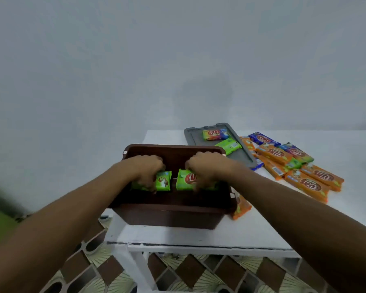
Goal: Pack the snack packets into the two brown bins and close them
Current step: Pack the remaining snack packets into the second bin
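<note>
An open brown bin (169, 214) stands at the white table's near left corner. Both my hands reach down inside it. My left hand (147, 169) grips a green snack packet (163, 181) on the bin's left side. My right hand (205, 168) grips another green packet (185, 180) on the right side. A small gap separates the two packets. Behind the bin lies a grey lid (239, 154) with two green packets (215, 134) on it. Only one brown bin is in view.
Several orange packets (314, 180) and two blue ones (263, 138) are heaped on the white table (251, 235) to the right. One orange packet (242, 208) lies against the bin's right wall. A patterned tile floor shows below the table's front edge; a plain wall stands behind.
</note>
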Available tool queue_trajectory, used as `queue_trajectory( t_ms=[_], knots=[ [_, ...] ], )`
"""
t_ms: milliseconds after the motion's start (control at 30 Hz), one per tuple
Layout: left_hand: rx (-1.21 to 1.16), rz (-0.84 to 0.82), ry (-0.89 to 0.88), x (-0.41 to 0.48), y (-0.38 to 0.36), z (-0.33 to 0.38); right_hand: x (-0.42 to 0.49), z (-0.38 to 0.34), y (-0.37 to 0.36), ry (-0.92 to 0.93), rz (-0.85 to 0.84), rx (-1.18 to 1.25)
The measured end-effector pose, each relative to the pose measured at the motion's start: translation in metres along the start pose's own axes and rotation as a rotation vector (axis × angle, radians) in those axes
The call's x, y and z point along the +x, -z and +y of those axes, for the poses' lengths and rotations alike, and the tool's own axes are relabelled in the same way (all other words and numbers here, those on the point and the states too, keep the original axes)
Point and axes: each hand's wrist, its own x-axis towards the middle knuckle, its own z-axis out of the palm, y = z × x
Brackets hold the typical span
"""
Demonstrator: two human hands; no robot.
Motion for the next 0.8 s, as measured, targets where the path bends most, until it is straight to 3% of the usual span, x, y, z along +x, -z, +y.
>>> queue_trajectory(
  t_ms=[133,333,800],
  knots=[
    [0.067,-0.017,-0.049,0.014,-0.023,-0.001,0.018,-0.014,-0.028,-0.04,-0.101,-0.06],
    [0.105,0.145,-0.088,0.02,-0.027,0.001,0.023,-0.018,-0.041,0.018,0.14,-0.259],
    [-0.026,0.004,-0.075,0.017,-0.016,-0.006,0.013,-0.011,-0.022,-0.022,-0.07,-0.167]
  ],
)
